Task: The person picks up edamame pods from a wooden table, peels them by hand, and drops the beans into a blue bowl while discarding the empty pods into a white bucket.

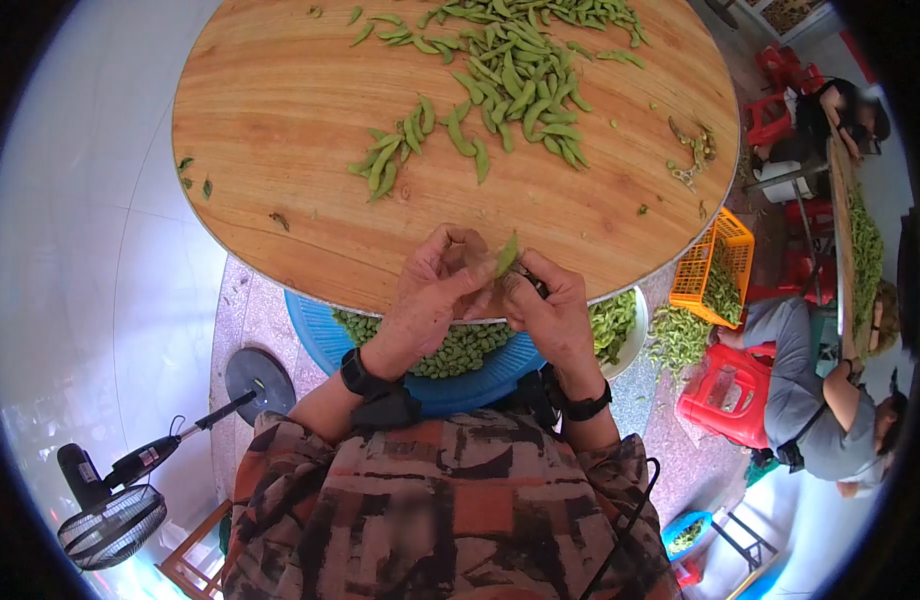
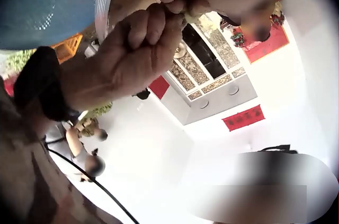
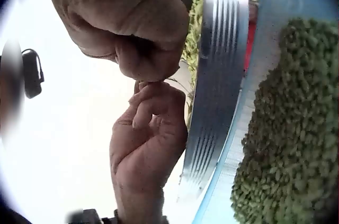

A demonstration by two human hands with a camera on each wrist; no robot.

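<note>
Over the near edge of the round wooden table, both hands meet around one green soybean pod. My left hand pinches the pod at its thumb side, fingers curled. The right hand grips the pod's lower end between thumb and curled forefinger; a small dark piece shows by that forefinger. In the right wrist view the fingertips of the right hand and left hand come together, hiding the pod. A heap of soybean pods and a smaller bunch lie on the tabletop.
Below the table edge sits a blue basin of shelled beans. Beside it is a pale bowl of green pods. Rightward stand an orange crate and a red stool, near seated people. A fan is at left.
</note>
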